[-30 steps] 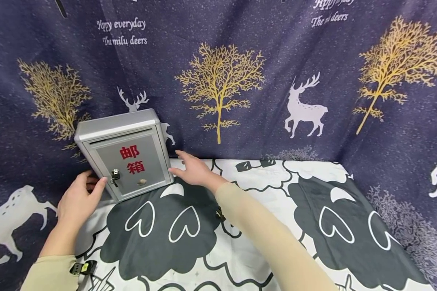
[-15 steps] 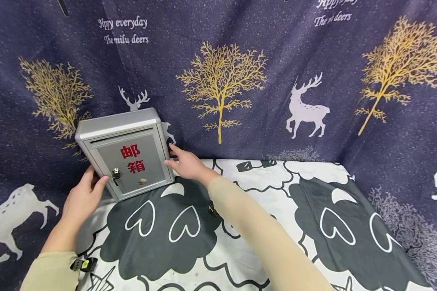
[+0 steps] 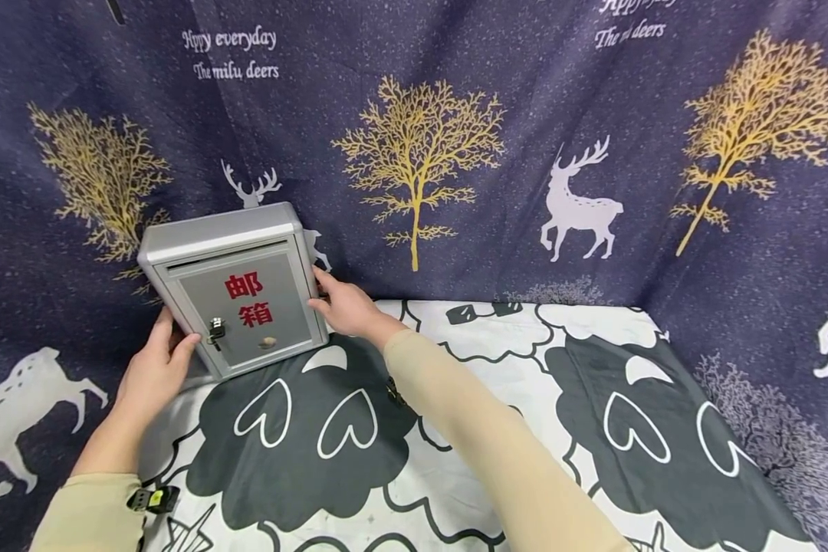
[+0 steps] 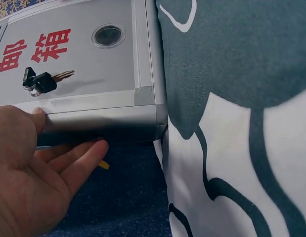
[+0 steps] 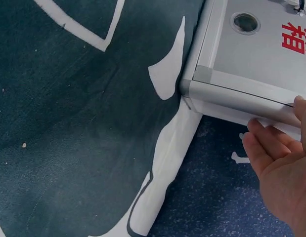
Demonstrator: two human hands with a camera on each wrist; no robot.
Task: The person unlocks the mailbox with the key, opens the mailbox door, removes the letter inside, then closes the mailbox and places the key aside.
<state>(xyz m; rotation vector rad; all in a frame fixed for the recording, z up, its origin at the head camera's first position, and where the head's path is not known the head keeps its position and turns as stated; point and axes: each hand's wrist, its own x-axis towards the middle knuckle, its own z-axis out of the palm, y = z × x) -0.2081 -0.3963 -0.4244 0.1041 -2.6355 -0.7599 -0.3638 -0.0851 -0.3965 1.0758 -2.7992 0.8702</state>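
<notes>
A silver metal mailbox [image 3: 276, 272] with red characters on its door stands upright at the back left, against the curtain. A slot runs along the top of its front, and keys [image 4: 46, 81] hang from the lock at the door's left edge. My left hand [image 3: 153, 379] is at the box's lower left side, thumb on the front edge and fingers extended along the side. On the opposite side, my right hand [image 3: 352, 308] has its thumb at the front edge and fairly straight fingers by the side wall. A round window [image 5: 245, 23] shows low on the door.
A white and dark-grey patterned cloth [image 3: 469, 460] covers the table. Behind it hangs a dark blue curtain [image 3: 476, 253] printed with golden trees and white deer. In the left wrist view, the table edge runs beside the box.
My right hand has moved left, from beside the mailbox to its right side. My left hand has slid its fingers slightly farther up along the left side. The box stays about where it was.
</notes>
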